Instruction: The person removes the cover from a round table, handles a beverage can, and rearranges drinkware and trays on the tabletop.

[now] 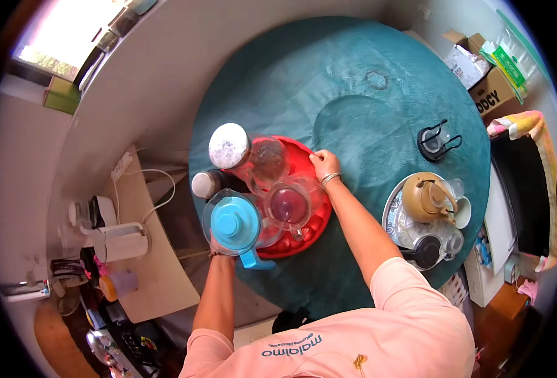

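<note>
A round red tray [303, 157] sits at the left side of the table. My right hand [324, 165] is closed on its rim at the right, thumb on top. My left hand [218, 246] is at the tray's near left side, its fingers hidden behind a clear jug with a blue lid [233, 222] and blue handle. On the tray also stand a tall glass jar with a pale, speckled lid [229, 145] and a clear glass pitcher [289, 205] with a reddish look inside. A dark bottle with a greyish cap [205, 184] stands beside them at the left.
A green cloth covers the round table [259, 75]. At its right, a patterned tray [393, 211] bears a tan teapot [424, 198] and several cups. Behind it stands a black rack [436, 142] with a glass. A white kettle [121, 242] is on the side shelf at left.
</note>
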Motion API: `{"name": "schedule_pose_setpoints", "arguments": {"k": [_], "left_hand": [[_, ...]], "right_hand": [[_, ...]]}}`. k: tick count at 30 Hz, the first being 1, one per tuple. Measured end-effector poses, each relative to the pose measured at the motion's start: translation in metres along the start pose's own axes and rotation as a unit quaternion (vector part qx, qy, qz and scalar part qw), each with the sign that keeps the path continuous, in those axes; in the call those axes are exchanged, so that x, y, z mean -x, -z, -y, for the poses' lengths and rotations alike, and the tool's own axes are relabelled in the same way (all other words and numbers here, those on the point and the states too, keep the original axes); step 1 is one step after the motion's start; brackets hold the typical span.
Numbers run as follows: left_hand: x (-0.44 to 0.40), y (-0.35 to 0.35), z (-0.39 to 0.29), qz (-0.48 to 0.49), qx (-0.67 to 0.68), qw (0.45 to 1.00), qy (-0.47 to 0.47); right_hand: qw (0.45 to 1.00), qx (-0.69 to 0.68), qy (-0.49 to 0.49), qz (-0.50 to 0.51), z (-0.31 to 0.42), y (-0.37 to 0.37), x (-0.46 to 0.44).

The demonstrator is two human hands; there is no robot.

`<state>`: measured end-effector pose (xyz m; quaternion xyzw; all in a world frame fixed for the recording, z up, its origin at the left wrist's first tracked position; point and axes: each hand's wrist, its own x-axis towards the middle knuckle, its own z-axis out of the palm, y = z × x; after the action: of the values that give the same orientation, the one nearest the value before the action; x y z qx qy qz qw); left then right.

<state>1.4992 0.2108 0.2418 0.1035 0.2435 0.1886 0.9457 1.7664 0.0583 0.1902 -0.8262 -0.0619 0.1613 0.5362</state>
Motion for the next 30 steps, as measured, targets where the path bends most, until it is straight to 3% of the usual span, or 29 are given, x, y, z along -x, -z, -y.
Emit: {"name": "schedule_pose_setpoints", "arguments": {"k": [4,5,6,13,15,17,18,21,22,27,30], "left_hand": [[-0.019,-0.009,0.018,0.151,0.03,0.982,0.106],[-0.024,-0.013,0.023,0.135,0.02,0.985,0.106],[-0.019,-0.06,0.039,-0.148,-0.102,0.983,0.021],[-0.097,-0.025,0.077,0.048,-0.018,0.995,0.09],[-0.11,-0.034,0.091,0.05,-0.04,0.992,0.105],[-0.124,-0.052,0.105,-0.152,-0.173,0.966,0.113],[-0.118,-0.087,0.112,-0.201,-0.256,0.934,0.144],[-0.13,-0.114,0.131,-0.177,-0.266,0.938,0.138],[-0.141,-0.107,0.138,-0.085,-0.174,0.973,0.124],[-0.156,-0.125,0.153,-0.068,-0.19,0.969,0.143],[-0.152,-0.143,0.157,-0.133,-0.209,0.959,0.141]], "right_hand": [[0.999,0.02,-0.013,-0.022,-0.005,0.028,-0.013],[0.999,0.017,-0.023,-0.024,-0.008,0.036,-0.018],[0.999,0.032,-0.026,-0.033,-0.008,0.046,-0.023],[0.996,0.02,-0.001,-0.089,-0.039,0.119,-0.082],[0.995,0.016,0.0,-0.1,-0.048,0.139,-0.104],[0.994,0.018,0.001,-0.104,-0.048,0.162,-0.118],[0.994,0.023,0.002,-0.109,-0.045,0.173,-0.124],[0.992,0.052,0.002,-0.117,-0.051,0.194,-0.147],[0.992,0.039,0.011,-0.118,-0.055,0.199,-0.155],[0.995,0.009,-0.033,-0.098,-0.076,0.216,-0.177],[0.995,-0.024,-0.044,-0.091,-0.092,0.218,-0.187]]}}
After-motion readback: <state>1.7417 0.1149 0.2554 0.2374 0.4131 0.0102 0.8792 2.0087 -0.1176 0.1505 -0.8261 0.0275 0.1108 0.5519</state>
